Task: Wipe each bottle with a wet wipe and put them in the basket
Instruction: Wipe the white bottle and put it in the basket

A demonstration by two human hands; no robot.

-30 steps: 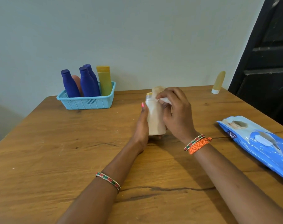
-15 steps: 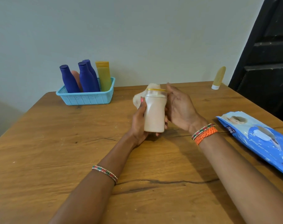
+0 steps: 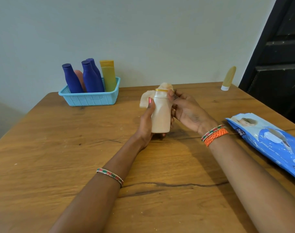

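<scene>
Your left hand's fingers point(image 3: 149, 105) curled around the cream bottle point(image 3: 161, 115), held up over the middle of the table point(image 3: 42, 148). Your right hand point(image 3: 185, 110) pinched the wet wipe point(image 3: 145, 100) at its cap. The wet bottle could have slipped and dropped.

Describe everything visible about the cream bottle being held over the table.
The cream bottle looks like smooth, matte plastic, pale peach-cream, with a shoulder narrowing to a neck ringed by a thin yellow band. It is upright, lifted just above the wooden table. The left hand grips its side; the right hand touches its neck with thumb and fingertips. A crumpled wet wipe drapes behind its top and left shoulder.
</scene>
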